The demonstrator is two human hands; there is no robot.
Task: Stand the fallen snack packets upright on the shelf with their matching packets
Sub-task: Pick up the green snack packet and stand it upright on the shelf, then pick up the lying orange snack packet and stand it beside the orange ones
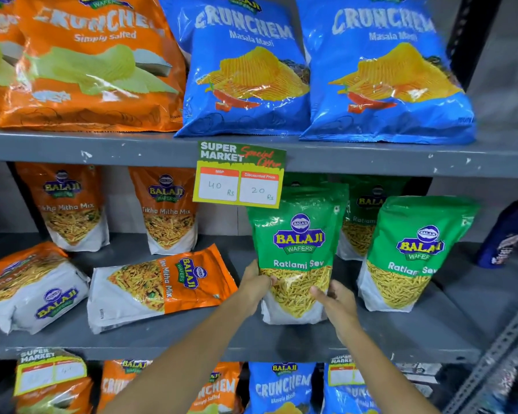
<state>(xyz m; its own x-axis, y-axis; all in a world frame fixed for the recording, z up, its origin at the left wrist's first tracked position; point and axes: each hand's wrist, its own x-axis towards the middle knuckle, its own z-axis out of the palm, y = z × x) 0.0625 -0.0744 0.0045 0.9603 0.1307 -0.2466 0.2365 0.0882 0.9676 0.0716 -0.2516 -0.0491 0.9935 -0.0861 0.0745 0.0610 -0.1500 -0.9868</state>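
Observation:
A green Ratlami Sev packet (296,243) stands upright on the middle shelf (192,342), held low down on both sides by my left hand (256,283) and my right hand (337,303). Another green packet (413,252) stands to its right and a third (361,216) behind. Two orange Tikha Mitha Mix packets lie flat on the shelf: one (162,286) at centre-left, one (27,288) at far left. Two matching orange packets (68,204) (168,209) stand upright behind them.
A yellow price tag (238,174) hangs from the upper shelf edge just above the held packet. Large orange and blue Crunchem bags fill the top shelf and the shelf below. A dark blue packet (506,234) stands at far right beside a metal upright.

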